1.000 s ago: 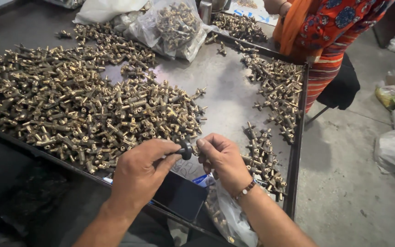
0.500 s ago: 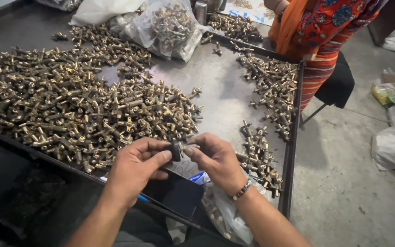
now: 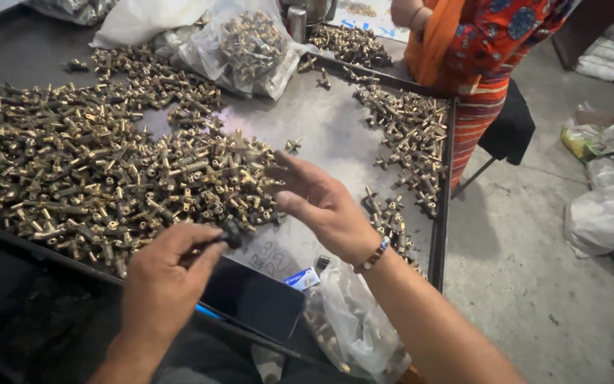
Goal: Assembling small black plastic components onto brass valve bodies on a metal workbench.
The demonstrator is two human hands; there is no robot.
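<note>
Bare tray point(image 3: 335, 135) beyond spread right hand point(image 3: 321, 206); left hand point(image 3: 168, 281) pinches dark fitting point(image 3: 232, 233).

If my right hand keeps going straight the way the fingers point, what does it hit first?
Most likely the big pile of brass fittings; the right hand points left toward its edge, though its height above is unclear.

Dark phone point(image 3: 254, 299), clear bag point(image 3: 353, 327)

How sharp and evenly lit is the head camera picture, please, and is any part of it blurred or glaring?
Head view: the brass fittings pile is sharp; the right hand is slightly motion-blurred at its spread fingers; soft glare lies on the bare metal tray and the plastic bag; the left hand pinches a small dark part above the unlit near-left corner.
</note>
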